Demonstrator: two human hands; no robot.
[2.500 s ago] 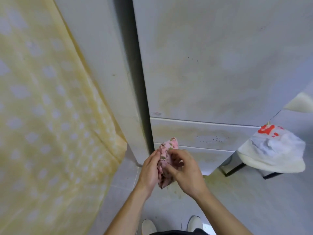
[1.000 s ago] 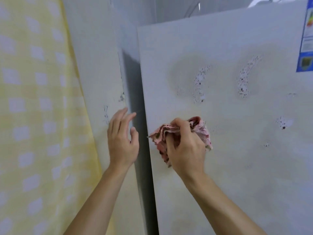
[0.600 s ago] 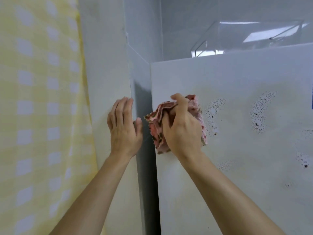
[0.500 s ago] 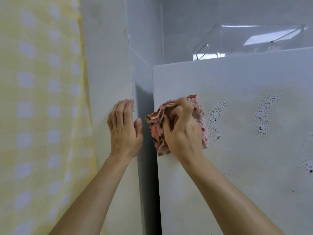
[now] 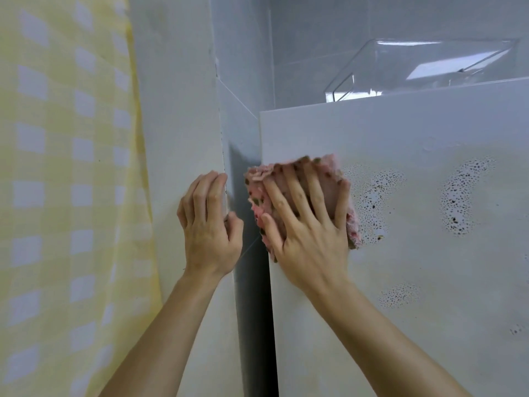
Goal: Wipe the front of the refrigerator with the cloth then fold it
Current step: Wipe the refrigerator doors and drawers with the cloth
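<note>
The white refrigerator door (image 5: pixel 415 282) fills the right half of the head view, with patches of dark specks on its upper part. My right hand (image 5: pixel 306 224) lies flat with spread fingers on a bunched pink patterned cloth (image 5: pixel 329 190), pressing it against the door near its top left corner. My left hand (image 5: pixel 209 224) rests on the edge of the white wall panel (image 5: pixel 177 138) to the left of the refrigerator, fingers together and curled around the corner, holding nothing loose.
A yellow and white checked curtain (image 5: pixel 65 181) hangs at the left. A dark narrow gap (image 5: pixel 252 310) runs between the wall panel and the refrigerator. A clear plastic container (image 5: pixel 415 70) stands on top of the refrigerator.
My right hand went from a fist gripping the cloth to a flat, spread palm pressing it on the door. Both hands rose earlier from low by the floor. My left hand stays on the wall edge.
</note>
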